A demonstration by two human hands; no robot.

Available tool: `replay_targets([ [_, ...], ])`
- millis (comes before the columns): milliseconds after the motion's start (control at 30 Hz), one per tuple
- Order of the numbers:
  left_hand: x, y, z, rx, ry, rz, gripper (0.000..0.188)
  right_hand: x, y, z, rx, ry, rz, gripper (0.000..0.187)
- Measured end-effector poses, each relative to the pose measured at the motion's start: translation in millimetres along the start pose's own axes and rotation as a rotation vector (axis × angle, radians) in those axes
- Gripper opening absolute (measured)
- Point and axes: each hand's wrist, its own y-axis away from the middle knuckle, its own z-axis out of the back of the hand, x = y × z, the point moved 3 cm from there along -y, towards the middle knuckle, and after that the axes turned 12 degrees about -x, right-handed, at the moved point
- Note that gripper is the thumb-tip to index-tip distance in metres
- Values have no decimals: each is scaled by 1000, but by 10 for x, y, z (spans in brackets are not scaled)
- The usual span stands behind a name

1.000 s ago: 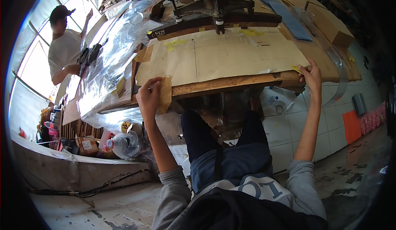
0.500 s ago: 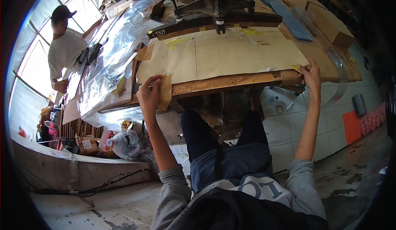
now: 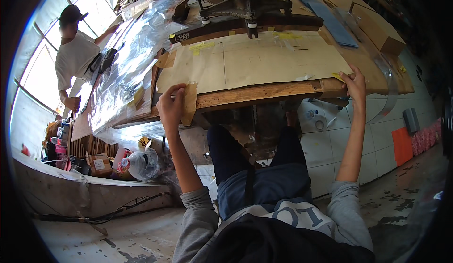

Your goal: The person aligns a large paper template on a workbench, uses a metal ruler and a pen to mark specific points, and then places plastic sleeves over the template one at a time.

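A tan flat sheet, marked with a dark line and patches of yellow tape, lies on the wooden-edged work surface in front of me. My left hand is closed at its near left corner, thumb and fingers pinched together. Beside those fingers a strip of brown tape hangs over the wooden edge. At the near right corner, my right hand pinches the sheet next to a small piece of yellow tape. What lies between the fingertips is partly hidden.
A dark press head with a curved beam spans the sheet's far side. Clear plastic film covers the table at left, where another person stands. A blue strip and cardboard box lie at right. A large bottle stands below left.
My hands stay almost still at the sheet's two near corners. The other person's near hand has moved slightly down.
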Motion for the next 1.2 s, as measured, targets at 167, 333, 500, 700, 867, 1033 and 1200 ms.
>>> replay_targets([
  [167,-19,-2,2,5,-14,-3,20,-29,-9,-16,-9,19,-4,55],
  [333,11,-6,3,-8,-14,-27,20,-29,-8,-12,-14,31,-13,53],
  [500,5,-2,10,2,-23,0,20,-13,-2,-5,-10,31,-13,54],
  [700,7,16,18,-16,-29,-24,19,21,31,-2,-5,9,-9,53],
  [867,2,234,160,-29,-43,3,19,-72,212,120,-34,-57,-25,51],
  [1033,89,511,310,-41,126,121,17,-135,483,280,-33,-142,-85,48],
  [1200,12,678,471,-65,124,180,15,-104,667,402,-74,-182,-109,47],
])
